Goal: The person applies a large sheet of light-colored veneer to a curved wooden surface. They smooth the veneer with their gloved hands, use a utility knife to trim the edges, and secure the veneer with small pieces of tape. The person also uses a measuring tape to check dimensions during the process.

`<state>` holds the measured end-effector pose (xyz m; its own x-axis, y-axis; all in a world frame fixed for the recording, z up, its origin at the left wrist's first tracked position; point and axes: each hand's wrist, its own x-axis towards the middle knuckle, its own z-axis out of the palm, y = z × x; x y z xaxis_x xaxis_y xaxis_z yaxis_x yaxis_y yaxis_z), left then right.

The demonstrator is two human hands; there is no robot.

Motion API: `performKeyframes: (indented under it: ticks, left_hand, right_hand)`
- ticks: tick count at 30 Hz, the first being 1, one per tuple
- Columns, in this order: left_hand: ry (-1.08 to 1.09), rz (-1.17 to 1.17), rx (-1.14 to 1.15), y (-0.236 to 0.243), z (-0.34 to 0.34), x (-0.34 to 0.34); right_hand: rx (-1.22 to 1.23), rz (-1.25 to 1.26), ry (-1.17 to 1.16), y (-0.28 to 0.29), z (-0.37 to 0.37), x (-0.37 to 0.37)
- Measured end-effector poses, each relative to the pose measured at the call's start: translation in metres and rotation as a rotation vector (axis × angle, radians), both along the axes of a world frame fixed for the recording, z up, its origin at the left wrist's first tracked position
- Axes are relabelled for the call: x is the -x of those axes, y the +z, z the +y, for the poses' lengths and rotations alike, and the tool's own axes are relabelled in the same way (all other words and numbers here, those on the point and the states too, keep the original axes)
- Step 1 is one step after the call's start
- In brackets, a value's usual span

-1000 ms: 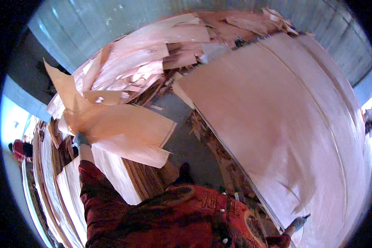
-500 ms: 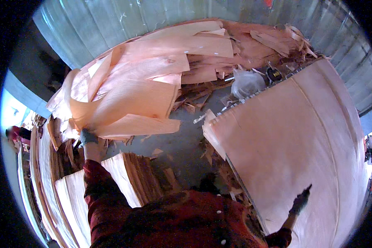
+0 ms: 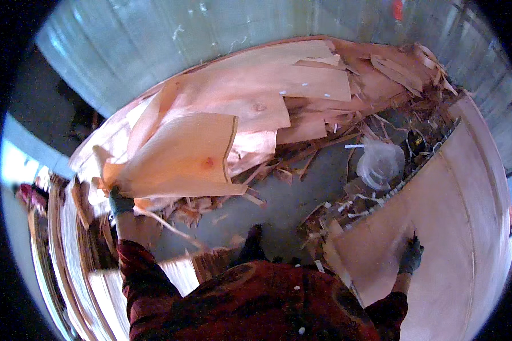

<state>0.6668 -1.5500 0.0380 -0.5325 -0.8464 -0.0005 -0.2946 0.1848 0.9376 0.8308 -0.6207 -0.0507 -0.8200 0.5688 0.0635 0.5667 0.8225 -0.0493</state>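
Observation:
My left hand (image 3: 121,203), in a grey-green glove, is closed on the near-left end of a wood veneer sheet (image 3: 182,153). The sheet curls up at the grip, and its free end spreads rightward above a heap of veneer (image 3: 250,105). Over the large flat stack of veneer sheets (image 3: 438,199) at the right is my right hand (image 3: 411,257), gloved in dark grey. Its fingers look closed, with a thin dark tip jutting out ahead; whether that is a finger or a small tool I cannot make out.
Cut veneer stacks (image 3: 105,290) stand near left. A clear plastic bag (image 3: 381,163) and a black-and-yellow round object (image 3: 416,141) lie beside the right stack. Scraps litter the grey floor (image 3: 284,199). A pale sheet wall (image 3: 256,25) closes off the back.
The view has shifted forward, and a dark shoe now shows on the floor. My left hand still grips the veneer, whose free end has lifted and bent. My right hand has moved farther forward over the stack.

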Motion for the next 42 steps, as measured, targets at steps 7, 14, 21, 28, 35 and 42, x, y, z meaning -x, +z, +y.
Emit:
performKeyframes:
  ticks: [7, 14, 21, 28, 35, 42]
  left_hand:
    - [-0.259, -0.033, 0.028, -0.006, -0.030, 0.225]
    - [-0.440, -0.041, 0.261, 0.049, -0.029, 0.405]
    - [-0.531, -0.148, 0.376, 0.019, 0.028, 0.506]
    - [-0.808, -0.539, 0.094, -0.113, 0.105, 0.571]
    - [-1.038, -1.020, -0.591, -0.236, 0.169, 0.627]
    - [-1.576, -1.391, -0.177, -0.209, 0.404, 0.623]
  right_hand:
    - [0.083, 0.210, -0.290, 0.031, -0.080, 0.003]
    - [-0.071, 0.193, -0.593, 0.012, -0.072, 0.036]
    - [-0.134, 0.200, -0.580, 0.013, -0.032, 0.067]
    - [-0.178, -0.103, -0.751, 0.043, -0.038, 0.117]
    - [0.724, 0.797, -0.932, -0.023, -0.158, 0.178]
    - [0.859, 1.528, -1.363, -0.063, -0.214, 0.247]
